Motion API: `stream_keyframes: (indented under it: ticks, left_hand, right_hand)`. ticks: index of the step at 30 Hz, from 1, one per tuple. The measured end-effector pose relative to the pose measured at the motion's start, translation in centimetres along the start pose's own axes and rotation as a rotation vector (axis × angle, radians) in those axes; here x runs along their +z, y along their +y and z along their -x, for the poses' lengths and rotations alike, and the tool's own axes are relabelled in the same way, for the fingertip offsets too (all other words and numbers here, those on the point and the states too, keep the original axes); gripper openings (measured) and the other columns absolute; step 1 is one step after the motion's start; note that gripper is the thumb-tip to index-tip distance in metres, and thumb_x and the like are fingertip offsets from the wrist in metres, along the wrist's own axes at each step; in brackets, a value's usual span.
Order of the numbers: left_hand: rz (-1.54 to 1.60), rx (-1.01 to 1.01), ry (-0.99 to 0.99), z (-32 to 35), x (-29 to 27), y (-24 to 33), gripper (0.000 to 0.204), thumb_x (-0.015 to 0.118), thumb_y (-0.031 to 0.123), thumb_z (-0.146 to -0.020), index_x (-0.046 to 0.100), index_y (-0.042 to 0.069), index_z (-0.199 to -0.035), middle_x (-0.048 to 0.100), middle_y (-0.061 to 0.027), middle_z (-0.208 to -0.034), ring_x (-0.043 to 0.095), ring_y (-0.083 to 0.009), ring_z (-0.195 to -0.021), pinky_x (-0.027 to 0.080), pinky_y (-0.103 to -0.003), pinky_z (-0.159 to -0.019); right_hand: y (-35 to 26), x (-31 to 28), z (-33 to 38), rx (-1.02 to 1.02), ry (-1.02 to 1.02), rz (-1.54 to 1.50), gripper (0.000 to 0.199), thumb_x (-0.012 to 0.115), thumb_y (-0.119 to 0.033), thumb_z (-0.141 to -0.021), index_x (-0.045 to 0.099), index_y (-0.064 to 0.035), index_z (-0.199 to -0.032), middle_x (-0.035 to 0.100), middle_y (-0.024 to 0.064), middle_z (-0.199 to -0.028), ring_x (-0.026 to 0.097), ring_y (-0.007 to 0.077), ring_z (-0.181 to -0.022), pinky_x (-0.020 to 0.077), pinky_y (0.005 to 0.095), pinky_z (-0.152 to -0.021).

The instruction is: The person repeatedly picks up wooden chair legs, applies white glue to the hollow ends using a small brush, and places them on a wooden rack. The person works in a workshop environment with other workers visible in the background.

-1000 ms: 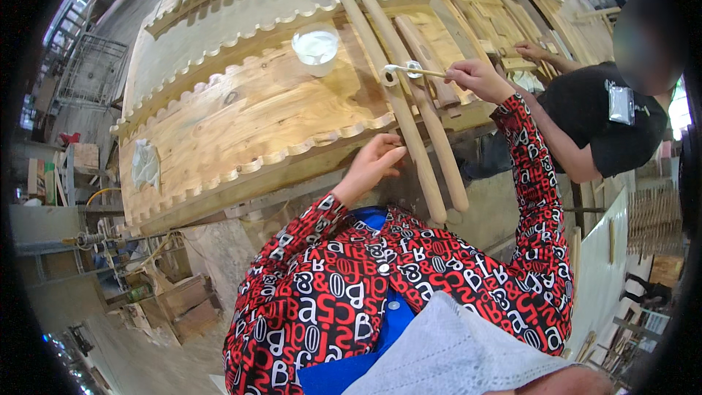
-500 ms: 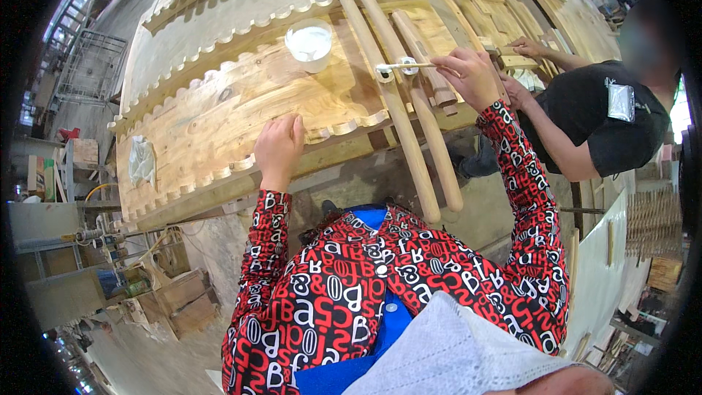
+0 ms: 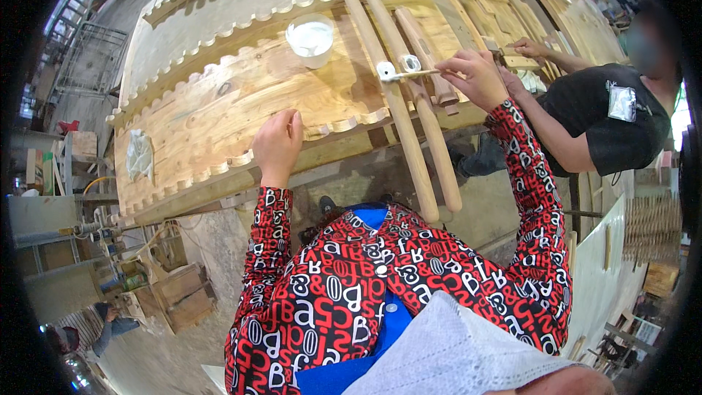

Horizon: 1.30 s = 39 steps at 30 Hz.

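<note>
Wooden brush handle (image 3: 423,72) is pinched in right hand (image 3: 479,77) fingertips, sticking out leftward from them; white-loaded brush head (image 3: 386,70) sits on the long rounded slat (image 3: 401,113), well left of the fingers. Left hand (image 3: 278,143) is laid on scalloped panel edge (image 3: 219,113), fingers loosely curled, nothing held. White glue cup (image 3: 311,38) stands on panel, between both hands, further up. Co-worker's hand (image 3: 528,47) in black sleeve is seen just beyond right hand, on adjacent workpiece; grip can't be told
</note>
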<state>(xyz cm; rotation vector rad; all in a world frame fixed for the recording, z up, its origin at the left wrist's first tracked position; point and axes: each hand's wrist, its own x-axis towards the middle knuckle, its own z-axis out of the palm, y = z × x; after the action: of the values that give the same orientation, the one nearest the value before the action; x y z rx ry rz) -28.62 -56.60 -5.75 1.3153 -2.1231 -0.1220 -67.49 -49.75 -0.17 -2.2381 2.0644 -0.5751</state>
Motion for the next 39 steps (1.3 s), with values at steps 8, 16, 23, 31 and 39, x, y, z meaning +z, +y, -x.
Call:
stream_keyframes:
  ticks: [8,16,23,31,39]
  left_hand:
    - [-0.003,-0.005,0.01,-0.1,0.3,-0.2,0.016,0.06,0.025,-0.091,0.07,0.012,-0.089,0.067,-0.0058,-0.074,0.065,-0.0236,-0.066,0.05,-0.037,-0.06]
    - [0.029,-0.046,-0.015,0.0,0.4,-0.3,0.017,0.06,0.026,-0.091,0.07,0.012,-0.089,0.067,-0.0053,-0.074,0.064,-0.0235,-0.066,0.05,-0.037,-0.06]
    - [-0.001,-0.033,-0.023,0.1,0.8,-0.3,0.017,0.06,0.027,-0.091,0.069,0.013,-0.089,0.066,-0.0041,-0.072,0.064,-0.0242,-0.067,0.05,-0.038,-0.06]
    - [0.02,-0.014,-0.034,-0.1,0.5,0.3,0.016,0.059,0.026,-0.092,0.069,0.012,-0.089,0.067,-0.006,-0.076,0.064,-0.0261,-0.069,0.05,-0.039,-0.061]
    - [0.042,0.089,0.014,-0.1,0.4,0.2,0.02,0.056,0.029,-0.095,0.069,0.014,-0.095,0.069,-0.0082,-0.082,0.065,-0.0291,-0.072,0.05,-0.04,-0.063]
  right_hand:
    - [0.8,0.2,0.4,-0.069,0.05,0.022,0.014,0.069,-0.022,-0.086,0.074,-0.0178,-0.098,0.064,0.001,-0.083,0.059,0.0178,-0.083,0.0347,0.0341,-0.08]
    - [0.1,0.7,-0.4,-0.163,0.159,0.11,0.015,0.065,-0.03,-0.089,0.072,-0.0244,-0.101,0.063,-0.0014,-0.082,0.06,0.017,-0.087,0.0333,0.0372,-0.08]
    - [-2.0,-3.7,-1.3,-0.248,0.105,0.381,0.01,0.063,-0.025,-0.086,0.072,-0.0222,-0.089,0.061,0.0003,-0.078,0.06,0.0197,-0.086,0.0341,0.0399,-0.085]
    - [-12.2,-5.7,-8.4,-0.559,-0.128,0.966,0.01,0.064,-0.02,-0.076,0.072,-0.0183,-0.073,0.063,-0.0027,-0.078,0.058,0.0174,-0.092,0.0333,0.036,-0.096]
    - [-15.7,-4.0,-10.3,-0.52,-0.382,1.104,0.009,0.065,-0.022,-0.076,0.075,-0.0226,-0.075,0.068,-0.0044,-0.075,0.059,0.0159,-0.087,0.0304,0.0347,-0.097]
